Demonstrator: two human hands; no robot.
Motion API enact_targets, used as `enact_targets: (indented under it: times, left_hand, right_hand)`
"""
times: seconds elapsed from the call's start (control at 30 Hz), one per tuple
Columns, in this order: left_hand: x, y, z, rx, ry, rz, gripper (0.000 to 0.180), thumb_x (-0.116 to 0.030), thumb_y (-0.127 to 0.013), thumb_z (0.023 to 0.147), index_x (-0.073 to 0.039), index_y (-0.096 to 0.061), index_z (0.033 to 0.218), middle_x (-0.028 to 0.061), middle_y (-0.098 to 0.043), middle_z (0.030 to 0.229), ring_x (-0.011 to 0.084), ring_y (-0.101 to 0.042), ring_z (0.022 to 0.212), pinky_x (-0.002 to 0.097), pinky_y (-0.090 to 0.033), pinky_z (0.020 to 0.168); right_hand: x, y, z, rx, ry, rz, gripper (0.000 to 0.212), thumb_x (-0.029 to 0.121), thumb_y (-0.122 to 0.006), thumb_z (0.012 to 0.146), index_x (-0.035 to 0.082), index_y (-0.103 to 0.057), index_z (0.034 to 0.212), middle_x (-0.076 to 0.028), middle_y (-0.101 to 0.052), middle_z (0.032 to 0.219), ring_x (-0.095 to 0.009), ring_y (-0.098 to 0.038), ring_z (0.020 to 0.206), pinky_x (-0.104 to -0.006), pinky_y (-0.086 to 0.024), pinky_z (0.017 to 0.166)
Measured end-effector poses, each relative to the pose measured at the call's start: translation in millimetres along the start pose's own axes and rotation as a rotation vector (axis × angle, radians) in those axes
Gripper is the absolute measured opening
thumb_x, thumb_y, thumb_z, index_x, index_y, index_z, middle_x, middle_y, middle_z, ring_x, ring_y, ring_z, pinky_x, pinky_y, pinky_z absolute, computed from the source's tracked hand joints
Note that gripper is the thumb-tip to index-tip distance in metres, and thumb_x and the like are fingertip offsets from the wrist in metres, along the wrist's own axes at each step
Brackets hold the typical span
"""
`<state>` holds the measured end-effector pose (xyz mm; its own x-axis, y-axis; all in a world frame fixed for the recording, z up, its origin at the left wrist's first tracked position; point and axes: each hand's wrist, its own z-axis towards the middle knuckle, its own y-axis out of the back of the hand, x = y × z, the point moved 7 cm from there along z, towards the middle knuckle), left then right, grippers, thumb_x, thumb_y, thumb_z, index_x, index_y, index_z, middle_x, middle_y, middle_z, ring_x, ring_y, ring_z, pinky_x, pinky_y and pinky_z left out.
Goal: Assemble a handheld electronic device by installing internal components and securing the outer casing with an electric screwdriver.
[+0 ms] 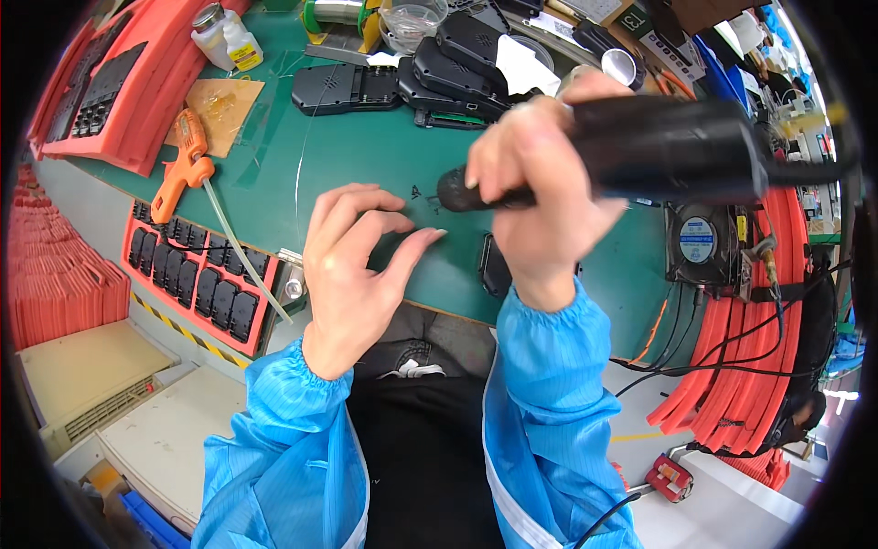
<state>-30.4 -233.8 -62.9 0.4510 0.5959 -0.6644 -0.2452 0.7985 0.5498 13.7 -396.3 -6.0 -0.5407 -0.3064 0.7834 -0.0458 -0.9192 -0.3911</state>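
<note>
My right hand (540, 178) is wrapped round a black electric screwdriver (672, 146), which lies nearly level and is slightly blurred. Its nose points left, over the green work mat (357, 151). Close to that tip are a few tiny dark pieces (416, 192) that look like screws. To the left of them my left hand (352, 252) hovers with its fingers curved and apart, holding nothing. Below my right wrist, a black plastic part (495, 265) shows only partly; my arm hides the rest.
Black plastic housings (448, 69) are piled at the back. An orange glue gun (187, 160) lies at left beside a red foam tray (256, 339) of black parts. A small fan (700, 242) stands at right among cables. Bottles (227, 41) stand back left.
</note>
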Motion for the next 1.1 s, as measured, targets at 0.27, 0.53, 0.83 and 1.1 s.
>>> enact_targets:
  times: [0.27, 0.53, 0.83, 1.1]
  left_hand:
    - [-12.8, -4.1, 5.0, 0.010, -0.040, -0.068, 0.019, -0.001, -0.087, 0.069, -0.003, -0.075, 0.083, 0.0078, -0.070, 0.103, 0.0332, -0.063, 0.109, 0.0425, -0.053, 0.089]
    - [-19.5, -4.8, 2.0, 0.020, -0.086, -0.090, 0.021, 0.003, -0.085, 0.067, -0.004, -0.076, 0.084, 0.0072, -0.071, 0.104, 0.0340, -0.063, 0.111, 0.0424, -0.054, 0.089]
    - [-28.7, -7.1, 3.3, 0.033, -0.133, -0.077, 0.020, 0.002, -0.085, 0.067, -0.004, -0.076, 0.084, 0.0070, -0.070, 0.105, 0.0338, -0.063, 0.110, 0.0422, -0.054, 0.088]
    - [-33.4, -20.3, 4.8, 0.165, -0.060, -0.060, 0.040, -0.008, -0.090, 0.065, -0.006, -0.077, 0.103, 0.0093, -0.067, 0.119, 0.0372, -0.058, 0.120, 0.0464, -0.052, 0.096]
  right_hand:
    - [48.0, 3.9, -15.4, 0.161, 0.072, 0.203, 0.037, 0.017, -0.052, 0.098, 0.008, -0.043, 0.133, -0.002, -0.048, 0.066, -0.015, -0.045, 0.051, -0.0349, -0.043, 0.054]
    - [56.9, 7.6, -20.0, 0.235, 0.053, 0.258, 0.034, 0.019, -0.054, 0.103, 0.010, -0.043, 0.134, -0.004, -0.053, 0.073, -0.017, -0.050, 0.057, -0.0357, -0.044, 0.059]
    - [60.0, 13.3, -21.2, 0.224, 0.064, 0.218, 0.034, 0.019, -0.055, 0.102, 0.010, -0.042, 0.133, -0.004, -0.053, 0.071, -0.017, -0.050, 0.056, -0.0359, -0.045, 0.056]
    - [69.7, 20.7, -28.7, 0.163, 0.052, 0.067, 0.036, 0.016, -0.062, 0.099, 0.009, -0.041, 0.127, -0.005, -0.053, 0.068, -0.018, -0.051, 0.053, -0.0358, -0.045, 0.054]
